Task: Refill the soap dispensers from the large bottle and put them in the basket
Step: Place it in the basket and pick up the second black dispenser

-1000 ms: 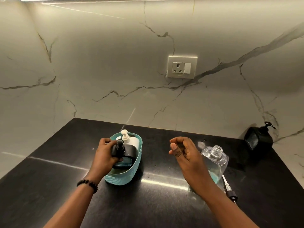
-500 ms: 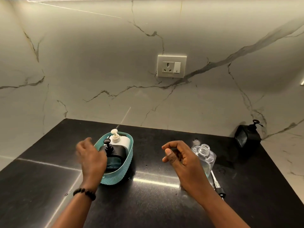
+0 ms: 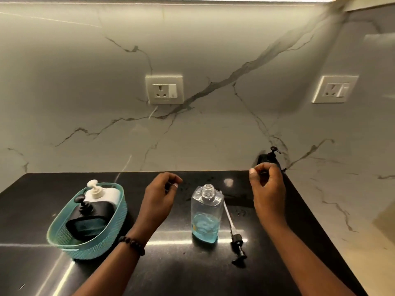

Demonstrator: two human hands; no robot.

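I see the black counter carrying the teal basket at 9 o'clock, with a black dispenser and a white dispenser inside. The large bottle, uncapped, stands between my hands. Left hand and right hand hover, fingers loosely curled, holding nothing. The third dispenser sits just behind my right fingertips. The pump lies at the bottle's 4 o'clock.

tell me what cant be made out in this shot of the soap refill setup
Head view, the only one:
- Black dispenser by the wall: the right hand covers its lower body, so its soap level is hidden.
- Black dispenser in the basket: opaque, contents unreadable.
- White dispenser: its base is behind the black one and the basket wall.
- Left hand: fingertips curl inward, slightly blurred.
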